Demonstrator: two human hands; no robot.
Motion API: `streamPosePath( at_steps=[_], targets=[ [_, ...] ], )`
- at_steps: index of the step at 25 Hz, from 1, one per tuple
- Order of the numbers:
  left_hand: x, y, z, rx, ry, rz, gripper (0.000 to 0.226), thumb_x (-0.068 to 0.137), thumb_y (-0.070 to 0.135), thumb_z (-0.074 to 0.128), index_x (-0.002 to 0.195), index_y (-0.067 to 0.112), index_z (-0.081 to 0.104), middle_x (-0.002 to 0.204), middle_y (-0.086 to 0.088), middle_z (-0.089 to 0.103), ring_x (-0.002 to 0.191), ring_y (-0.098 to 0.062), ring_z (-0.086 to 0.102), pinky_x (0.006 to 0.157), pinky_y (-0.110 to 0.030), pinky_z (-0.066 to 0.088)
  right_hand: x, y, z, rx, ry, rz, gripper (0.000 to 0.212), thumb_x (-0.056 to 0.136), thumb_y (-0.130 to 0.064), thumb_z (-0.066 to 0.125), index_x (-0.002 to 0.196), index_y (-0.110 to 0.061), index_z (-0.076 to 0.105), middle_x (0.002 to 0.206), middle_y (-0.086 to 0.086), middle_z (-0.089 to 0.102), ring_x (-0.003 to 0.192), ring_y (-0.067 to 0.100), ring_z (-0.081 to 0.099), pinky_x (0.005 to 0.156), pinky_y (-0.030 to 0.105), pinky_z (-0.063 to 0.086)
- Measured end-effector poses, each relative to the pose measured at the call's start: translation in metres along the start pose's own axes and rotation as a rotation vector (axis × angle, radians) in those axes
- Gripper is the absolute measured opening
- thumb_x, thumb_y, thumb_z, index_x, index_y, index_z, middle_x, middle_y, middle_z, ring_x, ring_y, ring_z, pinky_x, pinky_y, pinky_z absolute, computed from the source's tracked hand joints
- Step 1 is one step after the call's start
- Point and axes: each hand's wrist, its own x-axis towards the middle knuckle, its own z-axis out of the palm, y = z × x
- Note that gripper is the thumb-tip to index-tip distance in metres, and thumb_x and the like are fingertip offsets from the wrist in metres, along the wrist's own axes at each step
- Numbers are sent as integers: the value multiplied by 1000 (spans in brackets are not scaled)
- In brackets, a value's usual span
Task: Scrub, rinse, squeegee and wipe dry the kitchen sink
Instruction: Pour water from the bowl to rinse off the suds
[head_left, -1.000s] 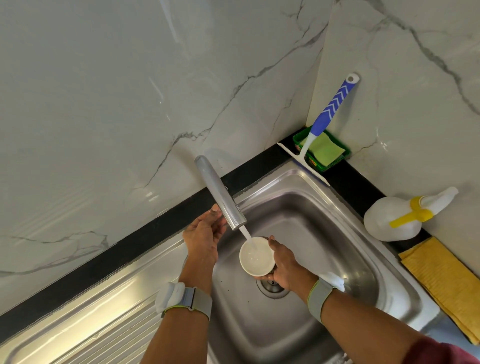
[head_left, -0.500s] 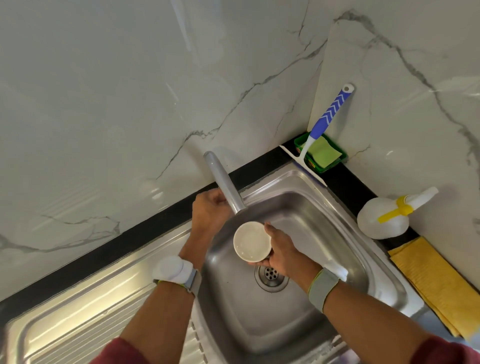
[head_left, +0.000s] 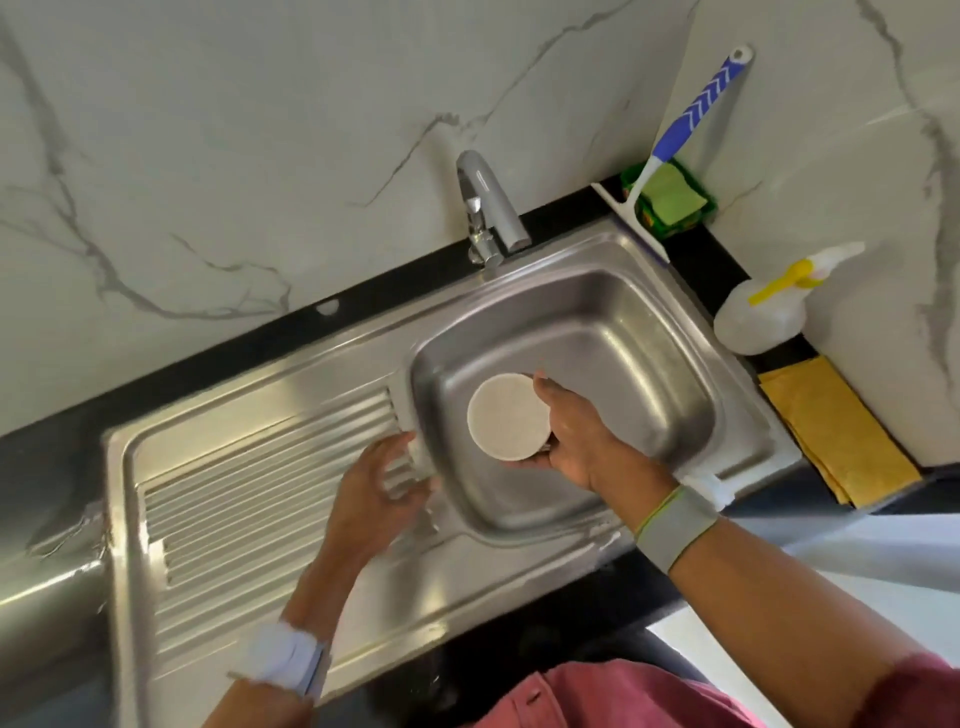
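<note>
The stainless steel kitchen sink (head_left: 649, 364), set in the black counter, had its ribbed steel draining board (head_left: 249, 467) to the left of its basin. The chrome tap (head_left: 491, 208) stood at the back rim. My right hand (head_left: 571, 441) held a small round white bowl (head_left: 508, 417) over the basin, fingers curled round its rim. My left hand (head_left: 374, 493) hovered blurred at the board's edge, fingers loosely spread. The blue-handled squeegee (head_left: 691, 119) leaned in the corner.
</note>
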Motion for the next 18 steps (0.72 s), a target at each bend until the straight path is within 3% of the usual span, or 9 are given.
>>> streamPosePath(
  at_steps=[2, 4, 6, 9, 11, 14, 18],
  targets=[
    [-60, -57, -30, 200, 92, 66, 52, 83, 53, 75, 130, 34, 66, 132, 8, 64, 118, -14, 65, 97, -20, 48, -17, 35, 11, -21, -7, 3, 26, 107, -48, 48, 111, -34, 70, 121, 9, 63, 105, 35, 63, 84, 60, 60],
    [-117, -117, -59, 385, 100, 170, 61, 92, 68, 54, 131, 23, 68, 139, 6, 61, 124, -23, 63, 100, -37, 51, -31, 72, 25, -40, -19, -8, 28, 107, -47, 49, 112, -33, 72, 126, 10, 62, 108, 36, 63, 87, 62, 59],
    [-161, -179, -85, 539, 34, 240, 65, 99, 65, 42, 141, 20, 63, 156, 3, 49, 140, -26, 52, 105, -48, 51, -43, 106, 42, -51, -35, -8, 30, 106, -48, 51, 116, -33, 74, 130, 12, 61, 114, 41, 61, 89, 67, 57],
    [-212, -239, -113, 708, -84, 250, 65, 103, 62, 32, 158, 28, 41, 171, -3, 22, 156, -30, 27, 121, -52, 28, -53, 156, 73, -20, -57, -9, 32, 105, -50, 52, 119, -33, 75, 134, 15, 59, 119, 44, 59, 88, 69, 57],
    [-225, -245, -116, 775, -108, 208, 65, 105, 61, 23, 163, 33, 24, 174, -4, 7, 159, -29, 14, 124, -53, 16, -59, 181, 95, -26, -67, -23, 32, 105, -49, 51, 121, -32, 74, 136, 15, 58, 120, 45, 59, 88, 70, 56],
    [-218, -232, -104, 796, -130, 146, 65, 105, 61, 19, 165, 37, 10, 174, -7, -3, 160, -29, 0, 124, -63, 13, -68, 217, 123, -92, -78, -73, 30, 105, -50, 51, 118, -36, 74, 135, 14, 57, 121, 44, 58, 88, 68, 58],
    [-166, -180, -49, 809, -180, 163, 84, 95, 83, 6, 163, 35, -8, 170, -10, -21, 157, -28, -23, 123, -66, -4, -78, 242, 145, -191, -2, -181, 28, 108, -48, 47, 110, -43, 75, 130, 6, 59, 119, 36, 57, 84, 63, 61]
  ],
)
